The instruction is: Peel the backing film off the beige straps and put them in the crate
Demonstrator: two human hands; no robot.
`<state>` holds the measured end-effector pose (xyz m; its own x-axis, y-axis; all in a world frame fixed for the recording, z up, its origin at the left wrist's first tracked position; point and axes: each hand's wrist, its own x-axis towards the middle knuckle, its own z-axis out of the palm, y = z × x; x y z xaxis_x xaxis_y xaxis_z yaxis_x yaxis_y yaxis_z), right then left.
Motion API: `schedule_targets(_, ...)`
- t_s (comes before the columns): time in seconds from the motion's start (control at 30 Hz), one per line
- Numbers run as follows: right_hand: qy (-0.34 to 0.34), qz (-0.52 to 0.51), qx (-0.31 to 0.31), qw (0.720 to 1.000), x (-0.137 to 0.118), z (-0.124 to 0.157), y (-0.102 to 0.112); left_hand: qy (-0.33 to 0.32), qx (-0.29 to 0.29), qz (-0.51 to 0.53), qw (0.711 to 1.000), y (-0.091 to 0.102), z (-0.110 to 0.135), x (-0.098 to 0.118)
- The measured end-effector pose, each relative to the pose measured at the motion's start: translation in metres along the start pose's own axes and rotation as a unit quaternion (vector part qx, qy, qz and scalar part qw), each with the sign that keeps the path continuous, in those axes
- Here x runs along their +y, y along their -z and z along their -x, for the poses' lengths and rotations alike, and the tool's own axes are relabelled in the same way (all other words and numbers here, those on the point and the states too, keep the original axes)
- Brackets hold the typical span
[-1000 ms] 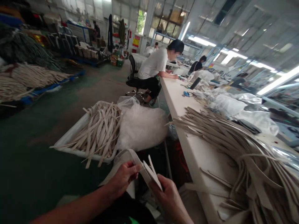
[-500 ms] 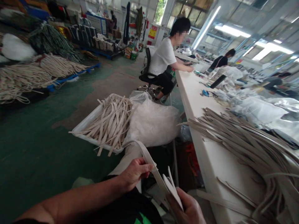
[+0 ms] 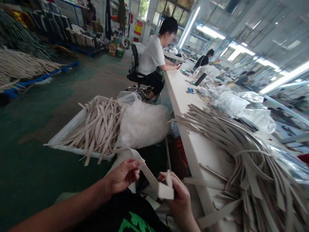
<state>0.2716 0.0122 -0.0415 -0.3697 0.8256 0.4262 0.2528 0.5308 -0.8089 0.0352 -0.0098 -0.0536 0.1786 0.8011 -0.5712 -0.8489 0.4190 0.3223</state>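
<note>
A long flat beige strip (image 3: pixel 150 176) runs between my hands, low in the middle of the view. My left hand (image 3: pixel 125 175) pinches it between thumb and fingers, and from there the strip bends back over my lap near the tub. My right hand (image 3: pixel 180 195) is closed around the strip's other end, where a folded, blunt piece faces me. The fingertips of that hand are partly hidden behind the fold. To the right, a heap of similar strips (image 3: pixel 251 154) lies on the white worktable (image 3: pixel 178 93).
A white tub (image 3: pixel 65 130) full of loose strips stands on the floor ahead, beside a stuffed clear plastic bag (image 3: pixel 145 120). Beyond, a person in a white shirt (image 3: pixel 151 54) sits on an office chair (image 3: pixel 135 72) at the table. Plastic bags (image 3: pixel 229 103) lie across the tabletop.
The view has swung to the right. My right hand has rotated and lifted the strip's end, so its folded face now shows. The seated person's hands now hold a small dark object.
</note>
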Motion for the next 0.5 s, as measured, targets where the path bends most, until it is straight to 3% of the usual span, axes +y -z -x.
schedule_targets(0.07, 0.064, 0.017, -0.033, 0.997, -0.011, -0.004, -0.004, 0.015, -0.005, 0.012, 1.0, 0.0, 0.0, -0.002)
schedule_targets(0.13, 0.085, 0.033, -0.045, 0.995, -0.02, -0.01, -0.008, 0.03, -0.014, 0.008, 0.999, 0.0, 0.0, -0.007)
schedule_targets(0.3, 0.105, 0.066, -0.059, 0.99, -0.027, -0.021, -0.011, 0.04, -0.053, -0.017, 0.998, -0.003, -0.001, -0.021)
schedule_targets(0.43, 0.111, 0.063, -0.111, 0.986, -0.023, -0.013, -0.004, 0.027, -0.009, -0.016, 0.999, 0.005, -0.007, -0.025)
schedule_targets(0.5, 0.077, 0.084, -0.121, 0.986, -0.019, -0.009, -0.004, 0.031, -0.019, -0.034, 0.999, 0.013, -0.017, -0.027)
